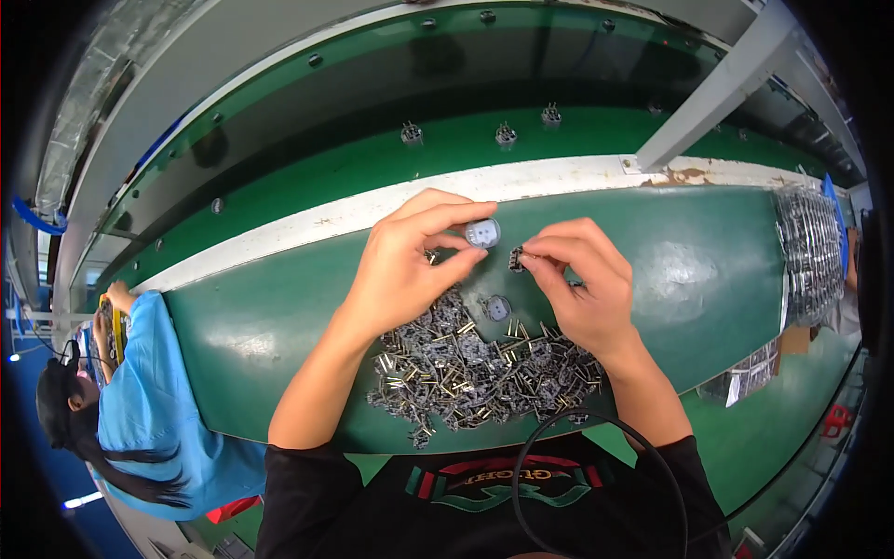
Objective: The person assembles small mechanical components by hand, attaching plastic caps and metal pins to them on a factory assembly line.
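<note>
My left hand pinches a round, pale grey plastic housing between thumb and fingers, its flat face with small holes turned up. Close to its right, my right hand grips a small dark part with metal pins in its fingertips. The two pieces are apart, with a narrow gap between them. Below both hands lies a heap of small black parts with brass-coloured pins on the green tabletop. One more round grey housing rests at the heap's upper edge.
Beyond a white ledge, a green conveyor belt carries several pinned pieces. A slanted metal post stands at the right. Stacked clear trays sit at the table's right end. A co-worker in blue is at the left. A black cable crosses in front of me.
</note>
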A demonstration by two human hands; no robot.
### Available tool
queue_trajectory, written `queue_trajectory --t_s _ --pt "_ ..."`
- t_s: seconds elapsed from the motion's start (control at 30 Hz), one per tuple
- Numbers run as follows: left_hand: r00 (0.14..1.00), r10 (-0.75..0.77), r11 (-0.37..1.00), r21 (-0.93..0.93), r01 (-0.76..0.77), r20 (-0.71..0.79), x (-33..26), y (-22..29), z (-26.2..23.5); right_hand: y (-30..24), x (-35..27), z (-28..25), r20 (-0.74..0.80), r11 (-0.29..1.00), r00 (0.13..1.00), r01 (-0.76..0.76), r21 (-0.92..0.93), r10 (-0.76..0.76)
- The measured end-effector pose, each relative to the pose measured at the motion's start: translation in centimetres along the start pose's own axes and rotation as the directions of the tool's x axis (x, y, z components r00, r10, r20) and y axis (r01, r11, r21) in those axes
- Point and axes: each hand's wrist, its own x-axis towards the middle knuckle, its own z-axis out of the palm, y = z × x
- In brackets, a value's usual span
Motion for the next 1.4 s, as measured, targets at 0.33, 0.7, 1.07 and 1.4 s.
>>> queue_trajectory --t_s 0.33,0.7,1.07,1.4 --pt "0.998 0.011 0.991 0.133 -0.019 0.061 -1.4 0.3 3.1 -0.2 -0.7 -0.3 0.058 0.974 0.992 0.118 -0.192 -0.109" --pt "0.998 -0.017 0.995 -0.099 0.011 -0.062 0.0 -0.6 3.4 0.5 -1.1 0.4 0.015 0.974 0.994 0.113 -0.197 -0.112" --pt "0.819 0.098 0.896 0.407 0.174 -0.566 6.1 -9.6 -9.5 -0.8 -0.9 -2.1 0.686 0.893 0.708 0.186 -0.409 0.166" --pt "0.87 -0.111 0.87 0.375 0.319 -0.481 8.9 -11.9 -18.5 -0.6 0.0 -3.3 0.679 0.953 0.669 -0.199 -0.228 0.302"
